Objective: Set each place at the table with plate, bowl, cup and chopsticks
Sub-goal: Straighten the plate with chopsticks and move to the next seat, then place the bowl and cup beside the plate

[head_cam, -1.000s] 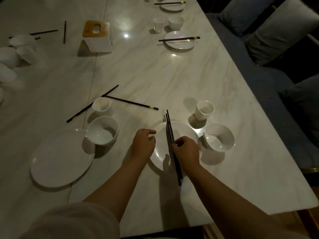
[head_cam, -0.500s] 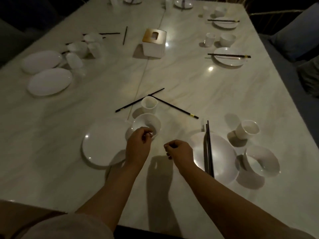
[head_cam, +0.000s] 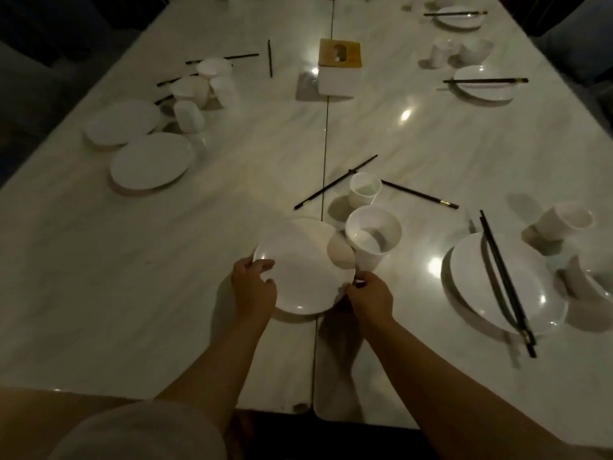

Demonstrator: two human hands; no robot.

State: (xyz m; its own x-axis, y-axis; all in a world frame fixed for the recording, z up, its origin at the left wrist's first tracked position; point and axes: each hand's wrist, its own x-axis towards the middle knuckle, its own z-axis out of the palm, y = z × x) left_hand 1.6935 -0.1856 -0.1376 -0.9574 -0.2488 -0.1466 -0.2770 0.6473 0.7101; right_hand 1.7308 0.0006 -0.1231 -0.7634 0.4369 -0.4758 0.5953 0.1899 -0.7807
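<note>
A white plate (head_cam: 300, 270) lies near the table's front edge, straddling the seam between two tabletops. My left hand (head_cam: 253, 287) grips its left rim and my right hand (head_cam: 368, 295) grips its right rim. A white bowl (head_cam: 373, 235) touches the plate's far right side, with a white cup (head_cam: 364, 193) just behind it. Two loose black chopsticks (head_cam: 335, 182) lie crossed behind the cup. To the right a second plate (head_cam: 530, 293) carries a pair of chopsticks (head_cam: 504, 280), with a cup (head_cam: 564, 222) and a partly visible bowl (head_cam: 597, 280) beside it.
Two bare plates (head_cam: 151, 161) and a cluster of cups and bowls (head_cam: 202, 88) with loose chopsticks sit at the left. A tissue box (head_cam: 338, 69) stands mid-table. Set plates with chopsticks (head_cam: 482, 83) line the far right side.
My hands left the chopsticks on the right plate and moved left. Both now hold the rims of the left plate. The view turned left.
</note>
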